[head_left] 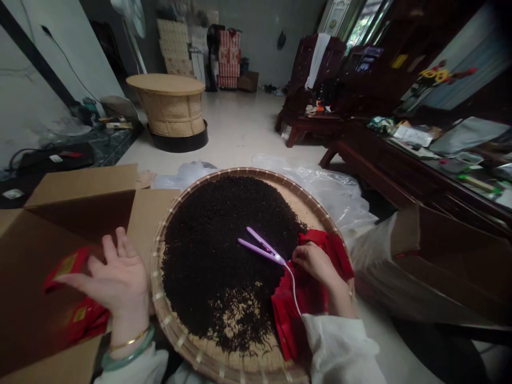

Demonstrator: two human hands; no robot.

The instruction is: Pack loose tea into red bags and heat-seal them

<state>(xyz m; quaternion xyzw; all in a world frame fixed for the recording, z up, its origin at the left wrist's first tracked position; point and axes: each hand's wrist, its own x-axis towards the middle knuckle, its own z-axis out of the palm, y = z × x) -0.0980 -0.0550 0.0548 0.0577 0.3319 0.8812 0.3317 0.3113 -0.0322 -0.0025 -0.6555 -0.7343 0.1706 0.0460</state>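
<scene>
My left hand (122, 272) is palm up with its fingers spread, over the open cardboard box (156, 208). Just past its thumb is a red packet with a gold label (68, 265); I cannot tell whether it is falling or lying. More red packets (86, 320) are lower in the box. At the right side of the round bamboo tray (160, 293), my right hand (314, 261) pinches the edge of a red pouch among a row of red pouches (294, 314). A purple heat-clamp iron (264, 248) with a white cord rests, jaws apart, on dark loose tea leaves (212, 229).
Clear plastic bags (320, 184) lie behind the tray. Another cardboard box (448, 261) stands on the right beside a cluttered dark wooden table (376, 154). A round woven stand (170, 104) is farther back, with stacked cartons (230, 58) by the wall.
</scene>
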